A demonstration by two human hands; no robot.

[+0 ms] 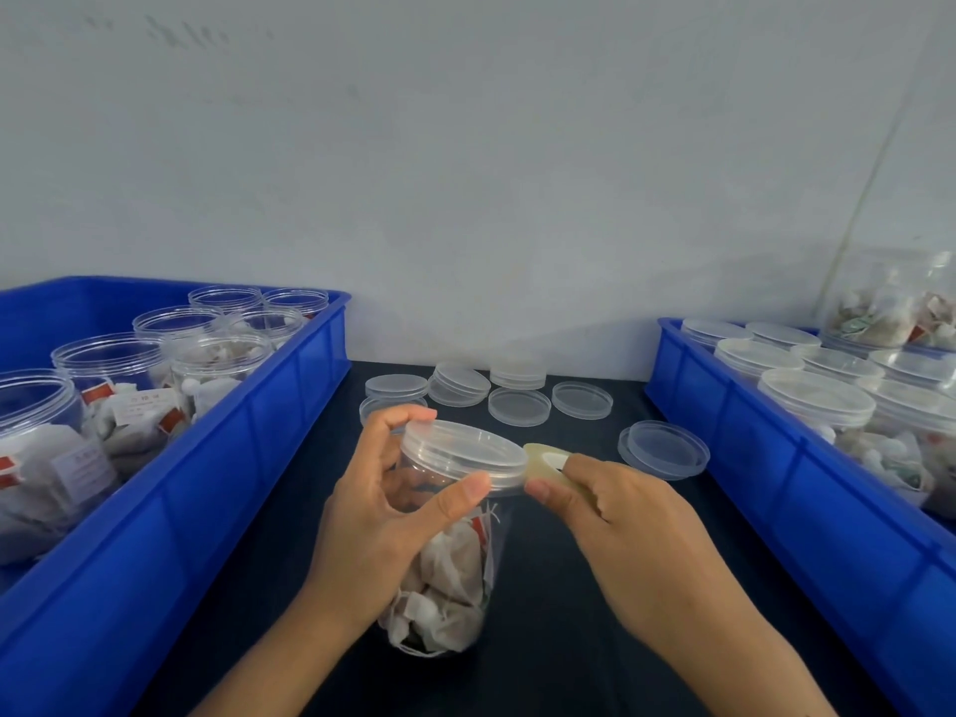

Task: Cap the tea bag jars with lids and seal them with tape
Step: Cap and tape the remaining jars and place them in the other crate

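A clear jar (445, 587) of tea bags stands on the dark table in front of me, capped with a clear lid (463, 455). My left hand (383, 514) grips the jar just under the lid, thumb on the lid's near rim and fingers behind it. My right hand (615, 514) holds a yellowish roll of tape (546, 465) against the lid's right edge. Several loose lids (517, 406) lie further back on the table.
A blue crate (258, 458) at the left holds several open jars of tea bags (119, 375). A blue crate (776, 458) at the right holds several capped jars (817, 401). One loose lid (665, 450) lies near the right crate. A pale wall closes the back.
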